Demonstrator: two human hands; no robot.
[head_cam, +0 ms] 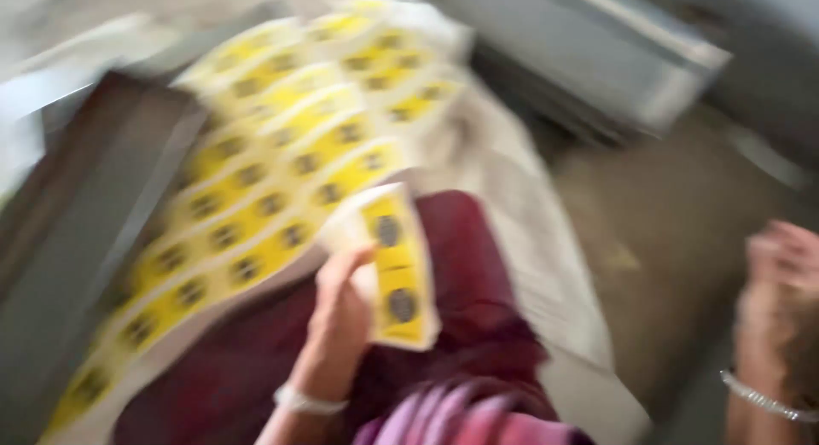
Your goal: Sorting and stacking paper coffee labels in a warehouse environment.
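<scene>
The picture is motion-blurred. My left hand (341,313) holds a small strip of yellow labels (394,266) with dark round marks, thumb on its left edge. It hovers over my lap, covered in dark red cloth (478,266). A large sheet of the same yellow labels (273,163) lies spread beyond it, running from lower left to upper right. My right hand (781,279) is off at the right edge, fingers curled, and whether it holds anything is not visible. Both wrists wear a thin bracelet.
A dark grey board or panel (85,232) lies along the left side. White cloth or paper (529,240) runs under the label sheet to the right. A grey-white box-like object (597,52) stands at the top right over a brownish floor (674,232).
</scene>
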